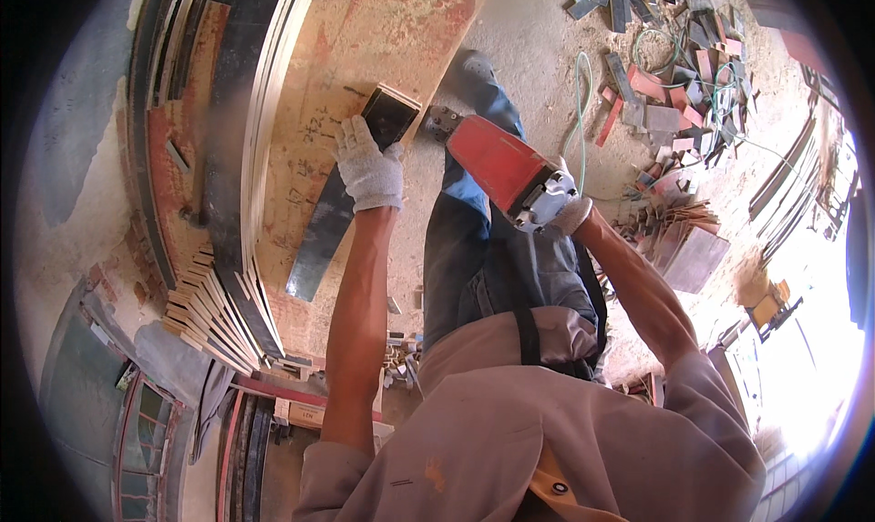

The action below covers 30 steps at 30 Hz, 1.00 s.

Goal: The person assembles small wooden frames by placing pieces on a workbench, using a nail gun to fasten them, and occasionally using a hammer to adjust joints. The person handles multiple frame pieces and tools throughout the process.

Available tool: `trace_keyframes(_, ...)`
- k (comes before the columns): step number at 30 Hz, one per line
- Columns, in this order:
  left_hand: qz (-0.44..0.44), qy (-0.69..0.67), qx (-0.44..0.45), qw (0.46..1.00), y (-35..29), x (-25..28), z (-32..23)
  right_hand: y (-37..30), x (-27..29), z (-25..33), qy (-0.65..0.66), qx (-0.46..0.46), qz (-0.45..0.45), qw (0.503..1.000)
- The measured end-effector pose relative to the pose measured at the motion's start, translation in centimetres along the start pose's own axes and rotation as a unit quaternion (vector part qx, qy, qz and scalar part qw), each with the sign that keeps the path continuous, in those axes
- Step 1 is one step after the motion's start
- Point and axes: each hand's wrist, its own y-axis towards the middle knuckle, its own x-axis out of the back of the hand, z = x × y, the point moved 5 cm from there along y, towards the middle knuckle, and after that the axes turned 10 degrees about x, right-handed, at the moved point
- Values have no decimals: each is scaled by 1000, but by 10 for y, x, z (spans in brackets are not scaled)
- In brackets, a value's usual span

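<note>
Left hand [370, 171]: gloved, fingers spread, touching the near-left side of a dark block [390, 116] on the counter [378, 39]. Right hand [574, 216]: gloved, closed around the rear of a red power tool [492, 162]; tool's nose just right of block. Dark board [319, 244] slants below left hand. Offcuts [670, 112] lie on floor [538, 39], ahead and right of right hand.

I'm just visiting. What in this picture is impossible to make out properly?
All in the head view:
- Most of the right hand's fingers: hidden by the red power tool.
- Part of the dark block: covered by the left hand.
- Long dark boards' far ends: cut off by the upper edge.
- Bright background at right: washed out by glare.
</note>
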Motion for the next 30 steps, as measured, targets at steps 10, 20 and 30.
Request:
trace_keyframes(10,1,-20,-2,1000,3,-5,3,34,-18,19,99,-94,26,990)
trace_keyframes(20,-46,1,-19,999,4,-12,1,50,-30,-13,-28,-73,102,992)
trace_keyframes(30,-41,5,-12,999,4,-5,-3,48,-28,28,-86,-85,88,989)
